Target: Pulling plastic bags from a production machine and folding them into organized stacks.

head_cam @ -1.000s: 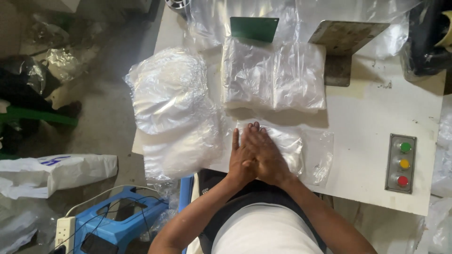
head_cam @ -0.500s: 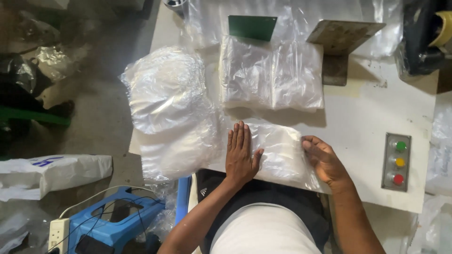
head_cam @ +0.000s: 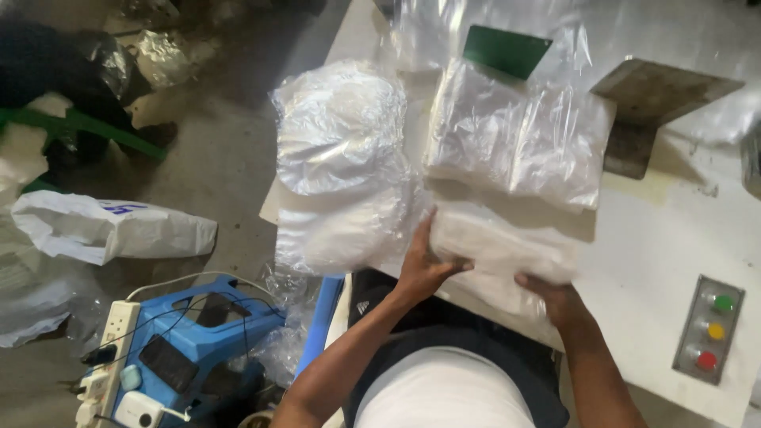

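Two hands share one job on our white tabletop (head_cam: 658, 238), which carries everything here. Largest on it is the heap of clear bagged white goods (head_cam: 341, 166) along its left edge, bulging partly over that edge. Next comes the flatter stack of clear plastic bags (head_cam: 515, 139) toward the far edge, just right of the heap and touching it. A green card (head_cam: 507, 49) lies under loose film at the far edge, and a grey metal bracket (head_cam: 650, 103) stands toward the far right corner. Smaller is the packet of white material in clear plastic (head_cam: 499, 254), which sits at the near edge, just in front of the stack. Our left hand (head_cam: 424, 265) clasps the packet's left end, thumb on top and fingers curled around it. Our right hand (head_cam: 555, 297) grips its near right end, fingers closed under the plastic. Smallest is the grey button panel (head_cam: 708, 329) by the near right corner, with green, yellow and red buttons.
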